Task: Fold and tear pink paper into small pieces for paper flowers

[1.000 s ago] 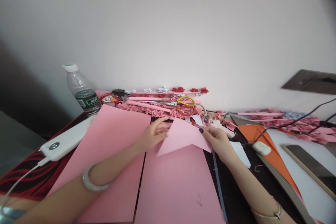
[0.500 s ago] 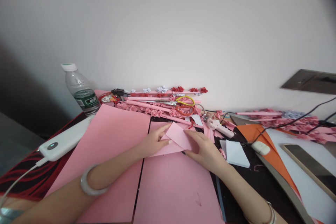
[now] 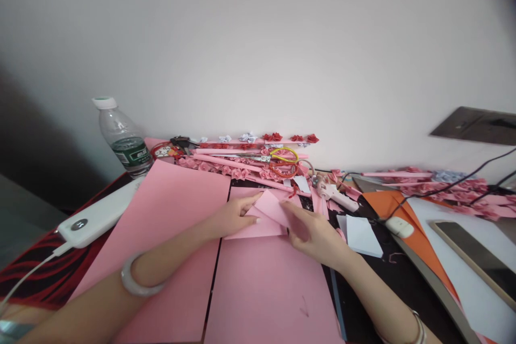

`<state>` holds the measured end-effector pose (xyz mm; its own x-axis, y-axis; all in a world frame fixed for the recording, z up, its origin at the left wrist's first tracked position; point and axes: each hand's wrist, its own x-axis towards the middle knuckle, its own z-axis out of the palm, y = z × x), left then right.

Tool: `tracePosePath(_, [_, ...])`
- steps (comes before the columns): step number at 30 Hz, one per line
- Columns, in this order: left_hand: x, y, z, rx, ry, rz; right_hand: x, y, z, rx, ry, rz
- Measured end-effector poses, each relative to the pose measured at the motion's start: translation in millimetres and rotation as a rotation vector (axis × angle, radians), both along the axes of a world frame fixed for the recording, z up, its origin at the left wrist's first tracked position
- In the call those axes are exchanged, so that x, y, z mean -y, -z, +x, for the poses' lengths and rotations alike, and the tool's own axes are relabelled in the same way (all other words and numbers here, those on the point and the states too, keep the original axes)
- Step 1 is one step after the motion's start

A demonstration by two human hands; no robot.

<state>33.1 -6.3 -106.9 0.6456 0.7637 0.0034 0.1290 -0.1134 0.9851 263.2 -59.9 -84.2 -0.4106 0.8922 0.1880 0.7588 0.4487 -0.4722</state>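
A pink sheet of paper (image 3: 271, 206), partly folded over, lies between my hands on top of larger pink sheets. My left hand (image 3: 233, 217) grips its left side, thumb on top and fingers behind. At the right side my right hand (image 3: 312, 231) pinches the folded part between thumb and fingers. Under both hands a large pink sheet (image 3: 270, 290) lies flat, and another large pink sheet (image 3: 161, 226) sits to its left beneath my left forearm.
Scissors (image 3: 282, 157) with yellow and red handles rest on pink paper sticks and paper flowers along the wall. A glue gun (image 3: 336, 194), white paper slips (image 3: 363, 236) and a phone (image 3: 475, 252) are on the right. On the left stand a water bottle (image 3: 128, 140) and a power bank (image 3: 97, 215).
My right thumb and fingers have shifted slightly on the folded part of the pink paper. My left hand has barely moved.
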Motion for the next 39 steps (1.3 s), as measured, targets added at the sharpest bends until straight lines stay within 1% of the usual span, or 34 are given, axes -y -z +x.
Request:
tracePosePath(3, [-1.3, 0.5, -1.6, -0.015, -0.008, -0.027, -3.8, 0.6, 4.2, -0.09, 0.058, 0.007])
tracePosePath(6, [-3.6, -0.4, -3.8, 0.04, 0.051, -0.084, -10.7, 0.8, 10.0, -0.124, 0.175, 0.006])
tracePosePath(8, [-5.3, -1.9, -5.4, 0.069, 0.084, -0.111, -15.1, 0.6, 13.4, -0.211, 0.241, -0.044])
tracePosePath(10, [-6.6, -3.4, -6.6, 0.082, 0.115, -0.109, -17.7, 0.2, 15.4, -0.424, 0.24, -0.177])
tracePosePath(12, [-7.1, -4.4, -7.4, 0.079, 0.124, -0.098, -17.8, -0.3, 15.5, -0.661, 0.186, -0.36])
tracePosePath(14, [-6.1, -5.1, -7.3, 0.058, 0.107, -0.106, -16.1, -0.6, 13.9, -0.797, 0.148, -0.498])
tracePosePath(15, [-5.1, -5.5, -7.0, 0.045, 0.092, -0.119, -15.1, -0.5, 12.6, -0.817, 0.142, -0.53])
tracePosePath(17, [-2.7, -6.3, -5.8, 0.022, 0.07, -0.141, -13.8, 0.3, 9.9, -0.786, 0.13, -0.511])
tracePosePath(19, [-0.7, -7.0, -4.3, 0.013, 0.051, -0.14, -13.5, 1.5, 7.6, -0.692, 0.11, -0.42])
tracePosePath(23, [1.2, -7.1, -1.7, 0.025, -0.006, -0.082, -12.3, 0.0, 2.9, -0.476, 0.029, -0.248])
tracePosePath(26, [3.0, -7.6, -0.1, 0.01, -0.084, -0.019, -7.1, -6.9, -1.8, -0.392, -0.079, -0.206])
tracePosePath(28, [5.2, -8.4, 1.0, 0.005, -0.125, 0.0, -3.0, -11.5, -4.4, -0.359, -0.12, -0.225])
tracePosePath(31, [8.3, -8.8, 2.1, 0.016, -0.163, 0.011, 0.5, -14.0, -5.6, -0.352, -0.084, -0.299])
tracePosePath(35, [5.7, -6.9, 0.5, 0.037, -0.201, 0.039, -1.8, -10.2, -2.0, -0.471, -0.042, -0.432])
tracePosePath(37, [1.7, -6.0, -1.1, 0.054, -0.268, 0.1, -4.3, -7.4, 0.8, -0.523, -0.032, -0.498])
tracePosePath(39, [-1.6, -5.4, -2.3, 0.072, -0.312, 0.172, -6.3, -4.7, 2.8, -0.525, -0.033, -0.553])
